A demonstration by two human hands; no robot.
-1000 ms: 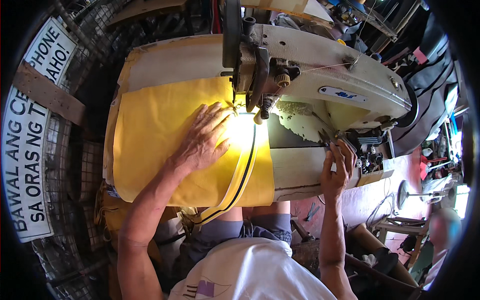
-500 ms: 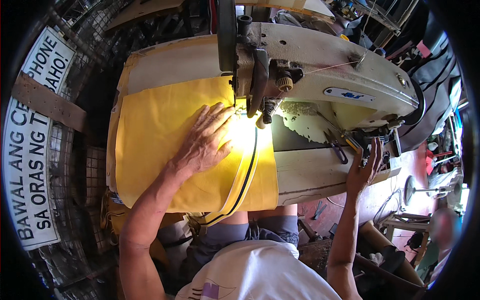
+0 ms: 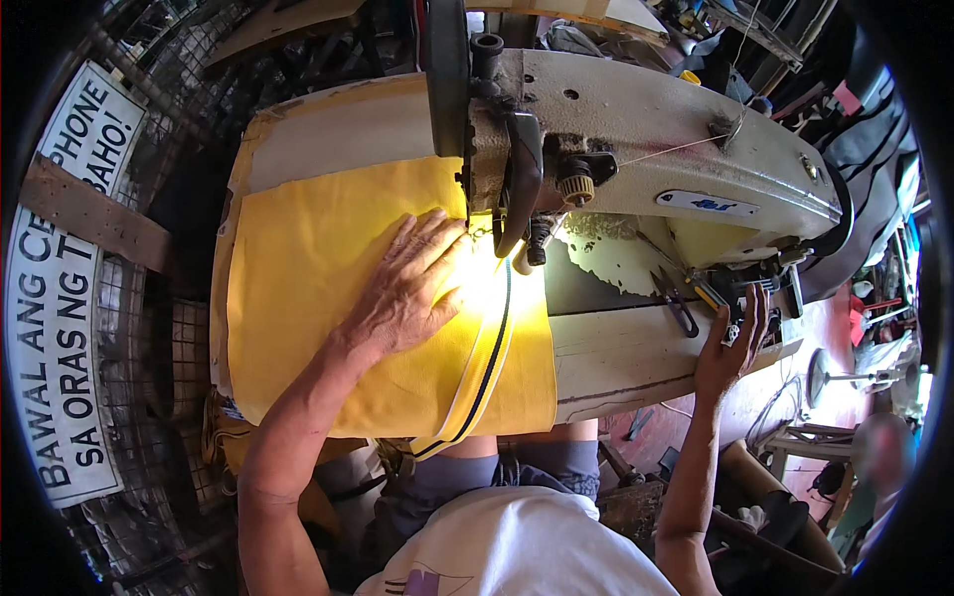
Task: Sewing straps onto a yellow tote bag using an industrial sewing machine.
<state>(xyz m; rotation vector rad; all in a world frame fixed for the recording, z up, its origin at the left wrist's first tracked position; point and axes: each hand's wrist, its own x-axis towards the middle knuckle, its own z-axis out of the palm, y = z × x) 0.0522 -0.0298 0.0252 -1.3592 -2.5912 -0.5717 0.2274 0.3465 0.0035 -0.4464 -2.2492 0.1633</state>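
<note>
The yellow sheet [image 3: 308,268] looks light, soft and easily creased, best held by its loose near edge. It lies on the bench [image 3: 616,363] at the sewing machine [image 3: 636,114], directly beneath the left hand [image 3: 405,288], which rests spread, gripping nothing. The right hand [image 3: 730,348], well apart from it, extends its fingers near scissors [image 3: 677,304], nothing visibly gripped.

Wire mesh [image 3: 189,348] with white signs [image 3: 65,368] lines the left; a wooden bench [image 3: 815,448] stands on reddish floor [image 3: 827,323].
</note>
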